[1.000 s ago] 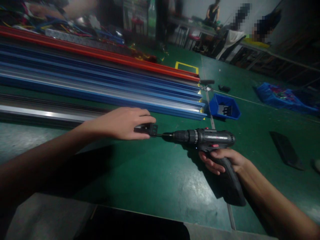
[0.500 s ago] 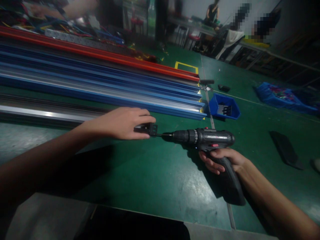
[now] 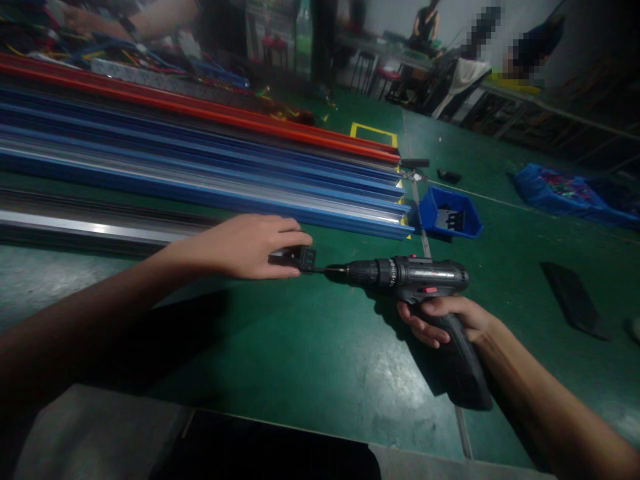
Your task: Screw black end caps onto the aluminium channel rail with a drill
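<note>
My right hand [image 3: 445, 320] is wrapped round the handle of a black cordless drill [image 3: 425, 273], which points left above the green tabletop. A thin bit reaches from its chuck to a small black end piece [image 3: 307, 258]. My left hand [image 3: 255, 247] grips that black piece between thumb and fingers, at the end of a dark metal profile [image 3: 100, 228]. Whether the bit sits inside a screw cannot be made out. Part of the black piece is hidden by my left fingers.
Blue and red metal profiles [image 3: 225, 160] lie lengthwise behind my left hand. A blue bin [image 3: 467, 230] with black parts stands beyond the drill. Farther right are a larger blue tray [image 3: 550, 207] and a flat black object [image 3: 573, 300]. A co-worker's arm [image 3: 160, 20] is over wires at upper left.
Almost nothing differs. Both hands, the drill and the black end piece hold their places; the co-worker's arm at the back has shifted slightly.
</note>
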### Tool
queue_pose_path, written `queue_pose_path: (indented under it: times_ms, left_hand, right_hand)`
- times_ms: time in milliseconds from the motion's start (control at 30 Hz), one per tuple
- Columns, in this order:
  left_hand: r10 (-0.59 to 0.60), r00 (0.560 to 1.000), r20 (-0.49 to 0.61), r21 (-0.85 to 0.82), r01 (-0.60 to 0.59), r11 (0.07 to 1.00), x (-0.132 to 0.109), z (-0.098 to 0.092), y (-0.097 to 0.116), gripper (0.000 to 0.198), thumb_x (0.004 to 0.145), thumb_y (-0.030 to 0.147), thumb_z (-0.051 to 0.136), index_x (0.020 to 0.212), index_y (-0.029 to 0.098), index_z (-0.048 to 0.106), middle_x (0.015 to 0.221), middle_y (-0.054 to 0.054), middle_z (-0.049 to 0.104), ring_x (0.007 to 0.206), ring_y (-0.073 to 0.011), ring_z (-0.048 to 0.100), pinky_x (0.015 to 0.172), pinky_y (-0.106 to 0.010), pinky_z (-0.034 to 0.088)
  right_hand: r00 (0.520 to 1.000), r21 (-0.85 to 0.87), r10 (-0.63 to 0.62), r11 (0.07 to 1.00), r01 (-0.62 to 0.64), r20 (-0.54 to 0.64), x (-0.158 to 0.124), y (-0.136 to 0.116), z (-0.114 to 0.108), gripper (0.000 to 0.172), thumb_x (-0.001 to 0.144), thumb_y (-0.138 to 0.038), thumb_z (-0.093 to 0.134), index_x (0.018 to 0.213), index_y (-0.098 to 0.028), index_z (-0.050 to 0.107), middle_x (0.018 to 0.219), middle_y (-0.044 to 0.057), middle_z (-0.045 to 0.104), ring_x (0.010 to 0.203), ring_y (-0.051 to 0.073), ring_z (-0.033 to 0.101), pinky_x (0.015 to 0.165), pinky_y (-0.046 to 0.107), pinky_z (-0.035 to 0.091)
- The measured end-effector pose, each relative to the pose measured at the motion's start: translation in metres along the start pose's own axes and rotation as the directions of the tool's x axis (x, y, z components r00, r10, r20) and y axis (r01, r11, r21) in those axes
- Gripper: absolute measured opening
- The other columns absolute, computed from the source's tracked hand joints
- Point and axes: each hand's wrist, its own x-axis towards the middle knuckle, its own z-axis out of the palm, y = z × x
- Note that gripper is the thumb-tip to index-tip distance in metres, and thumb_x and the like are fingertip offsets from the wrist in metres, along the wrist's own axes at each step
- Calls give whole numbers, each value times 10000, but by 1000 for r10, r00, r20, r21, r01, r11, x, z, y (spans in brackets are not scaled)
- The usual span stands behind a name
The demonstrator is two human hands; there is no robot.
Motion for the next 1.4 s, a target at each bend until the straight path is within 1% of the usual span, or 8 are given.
queue_pose_path:
  times_ms: [200, 367, 667, 833, 1067, 1400]
  left_hand:
    - [-14, 1000, 20, 9, 14, 1000, 1, -2, 1, 546, 995, 633, 546, 1434, 317, 616, 1320, -99, 679, 1066, -271, 681, 843, -335, 519]
    - [-17, 999, 29, 14, 16, 1000, 1, -3, 3, 560, 998, 652, 526, 1441, 320, 609, 1326, -99, 673, 1060, -283, 680, 841, -355, 516]
    - [-9, 1000, 22, 1, 9, 1000, 0, -1, 0, 567, 997, 644, 538, 1449, 308, 609, 1335, -104, 674, 1074, -273, 678, 837, -332, 509]
    - [-22, 1000, 16, -7, 22, 1000, 1, -2, 2, 545, 986, 633, 556, 1416, 309, 641, 1307, -95, 685, 1049, -266, 678, 831, -321, 512]
    - [-16, 1000, 9, -7, 16, 1000, 0, 0, 0, 573, 989, 655, 539, 1444, 316, 622, 1332, -98, 676, 1078, -276, 676, 856, -341, 514]
    - [-13, 1000, 7, -5, 13, 1000, 0, -1, 1, 551, 993, 634, 548, 1433, 314, 632, 1320, -95, 682, 1064, -269, 676, 840, -333, 511]
  right_hand:
    - [1000, -6, -9, 1000, 9, 2, 1, -1, 2, 281, 940, -259, 720, 1123, -47, 744, 863, 55, 672, 476, 41, 491, 567, 208, 560]
    - [1000, -1, -17, 1000, 17, 17, 1, -1, 2, 285, 953, -260, 713, 1131, -40, 748, 869, 60, 671, 482, 36, 503, 577, 200, 565]
    - [1000, 5, -6, 1000, 6, 12, 1, -1, 2, 289, 947, -255, 714, 1136, -40, 755, 877, 63, 672, 491, 38, 505, 585, 202, 568]
    - [1000, 12, -13, 1000, 13, 20, 1, -1, 2, 290, 951, -250, 716, 1147, -40, 758, 877, 65, 676, 489, 36, 506, 586, 205, 574]
    - [999, 19, -26, 999, 26, 45, 2, 0, 2, 276, 972, -231, 679, 1155, -39, 757, 892, 65, 675, 504, 30, 509, 607, 198, 576]
    - [999, 16, -25, 1000, 25, 39, 2, -1, 2, 281, 968, -231, 691, 1164, -37, 751, 892, 67, 677, 502, 31, 515, 605, 198, 579]
